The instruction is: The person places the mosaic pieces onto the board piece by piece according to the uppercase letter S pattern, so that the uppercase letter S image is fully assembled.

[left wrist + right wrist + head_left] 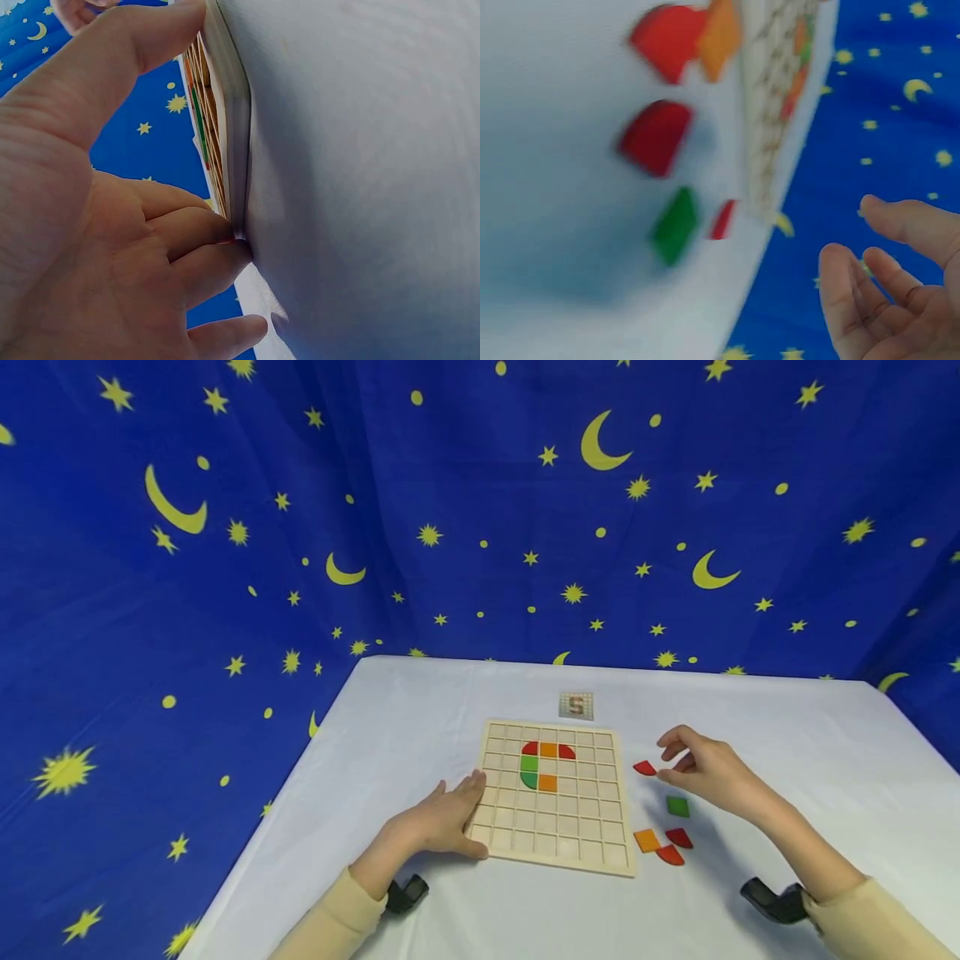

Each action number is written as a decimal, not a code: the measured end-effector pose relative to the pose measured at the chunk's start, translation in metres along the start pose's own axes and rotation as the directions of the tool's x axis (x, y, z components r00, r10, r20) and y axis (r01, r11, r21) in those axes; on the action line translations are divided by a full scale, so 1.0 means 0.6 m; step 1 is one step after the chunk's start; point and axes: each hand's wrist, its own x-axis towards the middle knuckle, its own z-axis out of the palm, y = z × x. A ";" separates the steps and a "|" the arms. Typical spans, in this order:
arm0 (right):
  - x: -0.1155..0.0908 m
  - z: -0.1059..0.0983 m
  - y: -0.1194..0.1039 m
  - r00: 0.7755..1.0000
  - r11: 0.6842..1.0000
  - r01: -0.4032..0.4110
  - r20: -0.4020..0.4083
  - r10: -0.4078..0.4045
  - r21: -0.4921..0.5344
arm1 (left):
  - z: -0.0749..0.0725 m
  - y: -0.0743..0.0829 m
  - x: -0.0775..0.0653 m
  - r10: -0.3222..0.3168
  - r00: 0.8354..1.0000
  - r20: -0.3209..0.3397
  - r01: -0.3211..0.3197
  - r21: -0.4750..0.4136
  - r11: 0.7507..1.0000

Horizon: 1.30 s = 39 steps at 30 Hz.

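I count two hands, one wooden grid board [596,857], one small card [577,705] and eleven coloured pieces. Six pieces lie on the board: two red quarter-rounds [567,752], two orange squares [548,783], one green square [528,763] and one green quarter-round [528,780]. Five lie loose on the white cloth [555,914]: three red pieces, one loose green square [678,807] and one loose orange square [647,841].

My left hand [442,820] is spread, thumb well apart from the fingers, both touching the board's left edge; it presses without closing round anything. The board extends rightward from these fingers, the six set pieces lying to their right.

My right hand [712,770] is raised over the cloth with fingers loosely bent, a gap between thumb and forefinger, and nothing in its hold. The nearest red piece [644,768] lies just left of my right thumb tip in the head view; the right wrist view shows it apart from the fingers. The loose green square lies on the near side of these fingers. Nearer to me still are the loose orange square and two further red pieces [679,837]. The card lies beyond the board, left of and farther out than my right fingers. Its S-like figure is too small to read in detail.
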 end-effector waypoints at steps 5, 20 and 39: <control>0.020 0.012 0.026 0.998 0.999 -0.018 0.054 0.017 0.026 | -0.001 0.000 -0.001 -0.005 1.000 -0.001 0.005 -0.006 1.000; 0.070 0.047 0.038 0.978 0.990 -0.138 0.157 0.140 -0.026 | 0.000 0.002 -0.001 -0.007 1.000 -0.003 0.007 0.006 1.000; 0.067 0.059 0.033 0.978 0.990 -0.127 0.158 0.134 -0.055 | -0.002 0.006 -0.002 -0.011 1.000 0.002 0.011 0.013 1.000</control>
